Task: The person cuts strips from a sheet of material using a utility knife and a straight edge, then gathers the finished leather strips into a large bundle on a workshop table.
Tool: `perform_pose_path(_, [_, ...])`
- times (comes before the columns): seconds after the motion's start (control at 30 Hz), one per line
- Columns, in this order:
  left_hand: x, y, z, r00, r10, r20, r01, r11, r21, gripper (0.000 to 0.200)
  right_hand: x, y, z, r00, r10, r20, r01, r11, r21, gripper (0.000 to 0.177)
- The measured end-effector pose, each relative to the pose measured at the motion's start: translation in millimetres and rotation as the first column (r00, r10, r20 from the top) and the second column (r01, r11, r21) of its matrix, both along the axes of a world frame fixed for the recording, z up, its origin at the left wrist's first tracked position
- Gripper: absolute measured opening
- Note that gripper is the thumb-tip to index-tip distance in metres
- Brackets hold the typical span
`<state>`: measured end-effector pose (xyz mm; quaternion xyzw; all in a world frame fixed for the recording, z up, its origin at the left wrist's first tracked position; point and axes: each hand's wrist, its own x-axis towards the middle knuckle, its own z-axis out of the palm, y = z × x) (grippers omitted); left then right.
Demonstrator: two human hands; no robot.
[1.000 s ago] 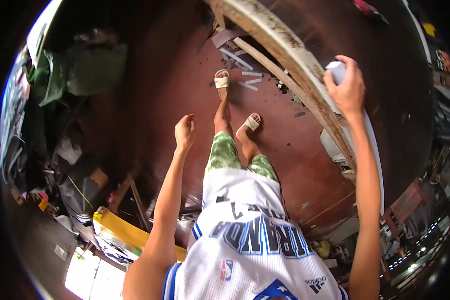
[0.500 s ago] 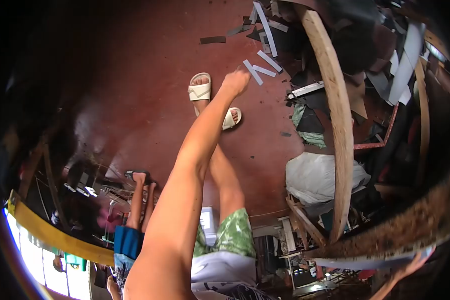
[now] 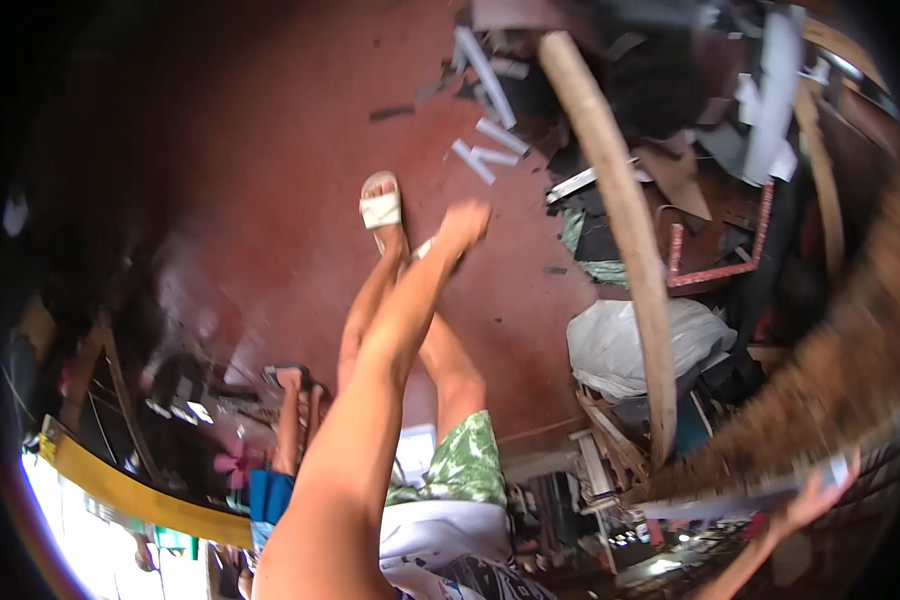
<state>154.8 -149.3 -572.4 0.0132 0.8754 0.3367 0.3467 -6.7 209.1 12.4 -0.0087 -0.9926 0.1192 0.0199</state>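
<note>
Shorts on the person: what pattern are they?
The shorts have a green-and-white leafy print; the head view shows it.

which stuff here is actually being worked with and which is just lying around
In use: right hand holding the pale strip at the rough bench edge; left hand, free.
Lying about: grey offcuts, white sack, red frame, long wooden plank.

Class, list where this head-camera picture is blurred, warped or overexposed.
Head view: fisheye bends the wooden plank and blackens the corners; motion blur smears the left hand, and the right hand on the pale strip; the opening at lower left is blown out white.
</note>
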Motion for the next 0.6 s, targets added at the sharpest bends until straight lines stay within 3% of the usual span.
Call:
perform_pose_path(0.03, [24, 0, 39, 0.99, -0.041, 0.134, 0.037, 0.999, 0.037, 0.017, -7, -22, -13, 1.0, 0.012, 0.025, -0.011, 0.998, -0.062, 0.062])
perform_pose_path(0.07, [50, -4, 72, 0.982, -0.024, 0.188, 0.005, 0.995, 0.102, 0.016, -6, -54, -22, 0.993, -0.095, 0.074, 0.107, 0.975, -0.192, 0.059])
perform_pose_path(0.1, [57, -14, 117, 0.945, -0.06, 0.322, 0.036, 0.996, 0.081, 0.018, -13, -81, -18, 0.997, -0.058, 0.058, 0.063, 0.995, -0.081, 0.056])
perform_pose_path(0.17, [87, -52, 193, 0.954, -0.018, 0.301, -0.008, 0.996, 0.087, 0.023, -14, -98, -4, 0.996, -0.071, 0.058, 0.079, 0.985, -0.151, 0.058])
perform_pose_path(0.2, [123, -81, 184, 0.951, 0.022, 0.309, -0.088, 0.975, 0.202, 0.023, -9, -99, 0, 0.997, -0.069, 0.032, 0.073, 0.988, -0.136, 0.062])
perform_pose_path(0.23, [122, -108, 226, 0.964, 0.063, 0.258, -0.104, 0.983, 0.149, 0.025, -5, -102, 3, 0.997, -0.063, 0.037, 0.07, 0.958, -0.277, 0.065])
perform_pose_path(0.33, [88, -185, 338, 0.951, 0.248, 0.182, -0.258, 0.966, 0.031, 0.028, -4, -102, 1, 0.998, 0.0, -0.062, -0.03, 0.878, -0.478, 0.064])
perform_pose_path(0.4, [66, -243, 372, 0.945, 0.312, 0.103, -0.315, 0.949, 0.019, 0.024, 4, -98, -7, 0.995, -0.012, -0.1, -0.05, 0.807, -0.588, 0.057])
perform_pose_path(0.47, [26, -283, 408, 0.938, 0.321, -0.129, -0.333, 0.939, -0.088, 0.021, 0, -90, -10, 0.988, 0.029, -0.152, -0.115, 0.795, -0.595, 0.055])
perform_pose_path(0.53, [-22, -309, 435, 0.877, 0.417, -0.239, -0.427, 0.904, 0.01, 0.017, -4, -82, -11, 0.989, 0.068, -0.134, -0.137, 0.777, -0.614, 0.054])
perform_pose_path(0.6, [-77, -298, 492, 0.833, 0.4, -0.382, -0.421, 0.906, 0.032, 0.014, -5, -81, -5, 0.99, 0.088, -0.106, -0.135, 0.76, -0.635, 0.057])
